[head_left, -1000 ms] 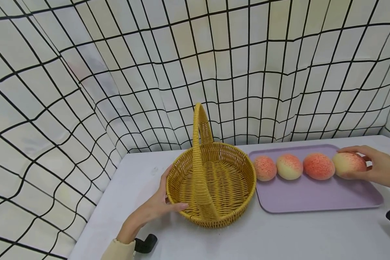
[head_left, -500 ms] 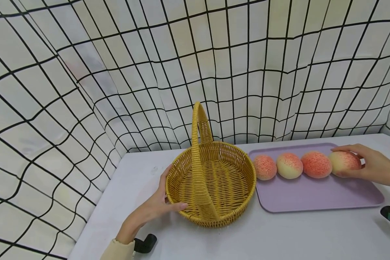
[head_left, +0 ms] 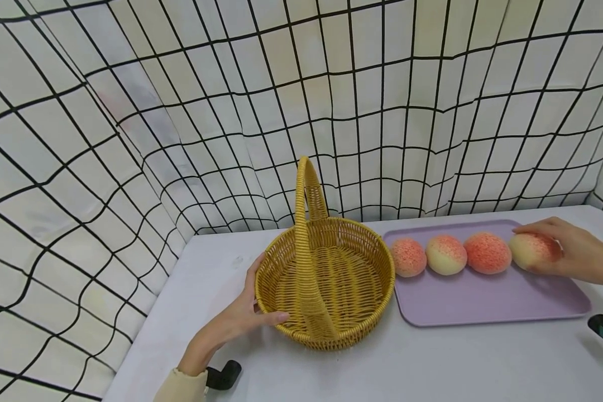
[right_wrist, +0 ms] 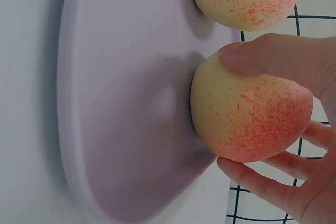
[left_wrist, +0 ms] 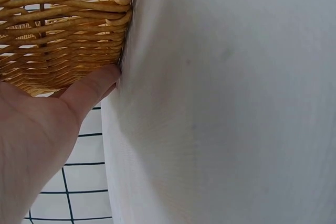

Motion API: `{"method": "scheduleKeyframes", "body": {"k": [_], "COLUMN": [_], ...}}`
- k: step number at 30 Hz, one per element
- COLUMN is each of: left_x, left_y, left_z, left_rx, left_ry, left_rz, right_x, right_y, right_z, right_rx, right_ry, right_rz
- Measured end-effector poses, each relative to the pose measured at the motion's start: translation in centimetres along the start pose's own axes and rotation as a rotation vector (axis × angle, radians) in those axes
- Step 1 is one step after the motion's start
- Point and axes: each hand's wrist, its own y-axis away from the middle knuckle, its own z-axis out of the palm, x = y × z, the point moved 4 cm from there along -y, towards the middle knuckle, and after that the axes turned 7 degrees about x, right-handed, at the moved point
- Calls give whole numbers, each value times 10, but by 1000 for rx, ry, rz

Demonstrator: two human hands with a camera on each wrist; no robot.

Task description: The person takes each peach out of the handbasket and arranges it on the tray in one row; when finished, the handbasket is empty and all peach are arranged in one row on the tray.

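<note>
My left hand (head_left: 238,318) holds the left side of a yellow wicker basket (head_left: 352,285), the thumb over its rim and the fingers along the outer wall. The left wrist view shows fingers (left_wrist: 92,90) low on the basket's woven side (left_wrist: 63,40), right by the table. No contents show in the basket, and its tall handle stands upright. My right hand (head_left: 580,254) grips the rightmost peach (head_left: 530,251), thumb on one side and fingers on the other. In the right wrist view this peach (right_wrist: 247,111) is pale yellow with a red blush, at the tray's surface.
The lilac tray (head_left: 482,301) stands close to the basket's right side. Three more peaches, a red one (head_left: 487,253), a pale one (head_left: 446,255) and a smaller one (head_left: 408,257), line its back half. Black-and-white grid cloth (head_left: 362,123) rises behind the white table (head_left: 362,368).
My right hand has shifted slightly left with the rightmost peach, and the neighbouring red peach has moved a little left too. My left hand stays on the basket.
</note>
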Motion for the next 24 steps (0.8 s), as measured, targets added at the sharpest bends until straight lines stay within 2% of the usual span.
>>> {"method": "scheduleKeyframes", "body": {"k": [6,16,24], "left_x": [-2,-1,0], "left_y": [0,0,-1], "left_z": [1,0,0], "left_rx": [-2,0,-1], "left_ry": [8,8,5], "left_rz": [-18,-1,-4], "right_x": [-2,-1,-3], "right_y": [0,6,4], "right_z": [4,-2,1], "right_rx": [-36,54,30], "right_ry": [-28,-22,-60], "right_rz": [42,14,49]}}
